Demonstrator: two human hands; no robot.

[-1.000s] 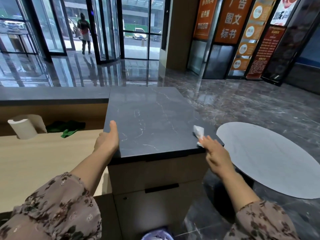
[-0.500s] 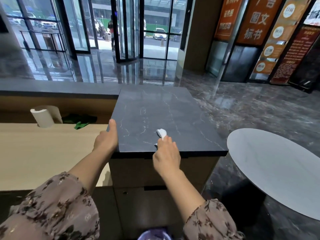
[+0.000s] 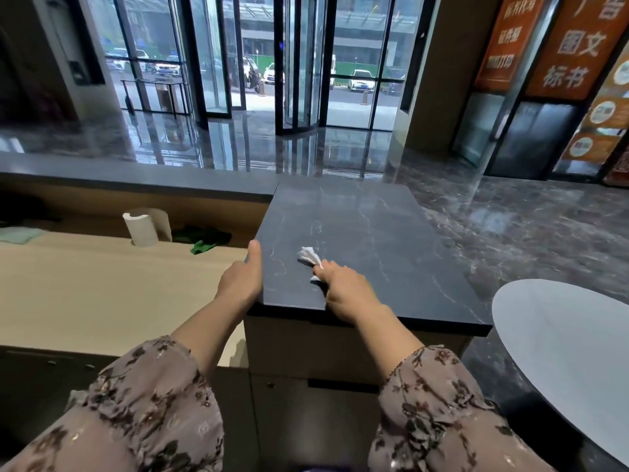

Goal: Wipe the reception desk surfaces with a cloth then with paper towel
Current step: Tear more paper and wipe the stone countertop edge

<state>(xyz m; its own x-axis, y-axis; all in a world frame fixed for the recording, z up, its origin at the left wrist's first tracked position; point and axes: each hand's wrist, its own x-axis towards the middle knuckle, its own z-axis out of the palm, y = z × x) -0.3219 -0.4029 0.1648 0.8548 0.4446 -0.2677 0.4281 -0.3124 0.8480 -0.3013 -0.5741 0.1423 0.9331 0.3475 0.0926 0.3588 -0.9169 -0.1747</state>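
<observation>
We find the right grip (image 3: 347,291) closed tight round a crumpled paper towel (image 3: 309,256), fingers curled over it so that only a white tuft pokes out ahead of the knuckles. The wad sits on the dark stone surface (image 3: 381,229), toward its near-left corner and a little in from the near edge. Bunching the sheet that way, we judge, makes a firm pad to push with.

The left grip (image 3: 240,284) rests at the left edge of that same surface, close to the near-left corner, with the thumb laid straight along the top. Its fingers are hidden beneath the hand, so we cannot tell whether they hook round the edge or lie loose. We see no object in it. We take it as a brace that steadies the body while the other arm reaches across.

On the pale wooden surface (image 3: 102,284) below and to the left, by its far edge, the paper towel roll (image 3: 144,228) stands upright. Near it the green cloth (image 3: 201,239) lies in a heap, well apart from both grips. With the cloth set down and paper in use, we judge the task to be in its second pass. Most of the dark top, out to the far and right edges, lies beyond the wad.
</observation>
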